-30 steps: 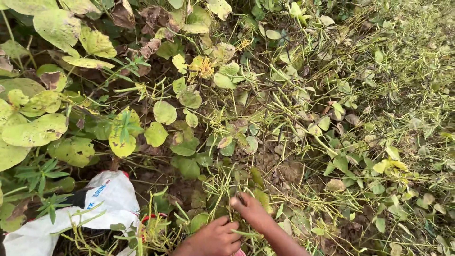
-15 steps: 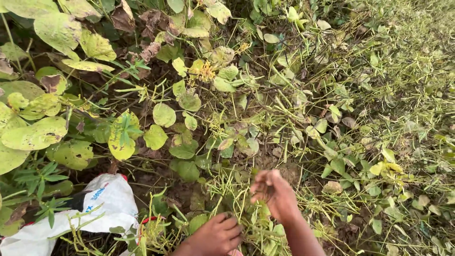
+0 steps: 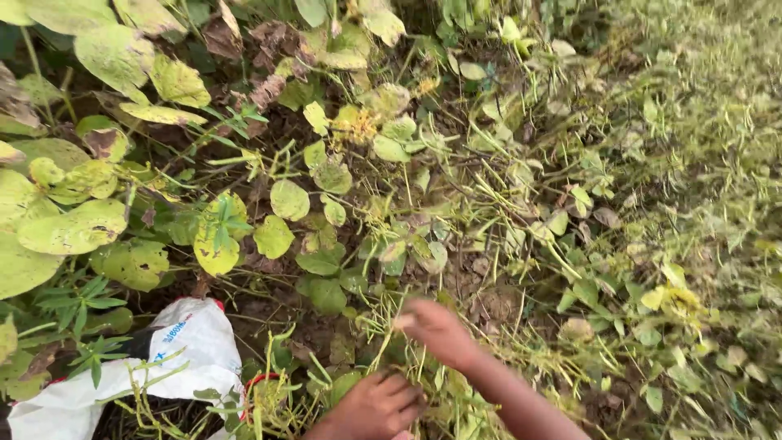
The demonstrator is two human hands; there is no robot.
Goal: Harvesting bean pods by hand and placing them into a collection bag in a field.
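Note:
My right hand (image 3: pixel 440 330) reaches into a tangle of low bean plants (image 3: pixel 391 244), its fingers curled around thin green stems and pods at about mid-frame bottom; it is blurred. My left hand (image 3: pixel 375 407) sits at the bottom edge just left of it, fingers bent down among stems and leaves; whether it grips anything I cannot tell. Slender green pods (image 3: pixel 505 204) lie scattered over the plants beyond both hands.
A white sack (image 3: pixel 183 358) with an open mouth lies at the bottom left, some green stems sticking out of it. Large yellowing leaves (image 3: pixel 73 228) fill the left side. Bare soil (image 3: pixel 489 301) shows between plants; grassy growth (image 3: pixel 700 163) covers the right.
My right hand has moved up and to the left into the plants and closed on stems. The left hand stays low at the bottom edge.

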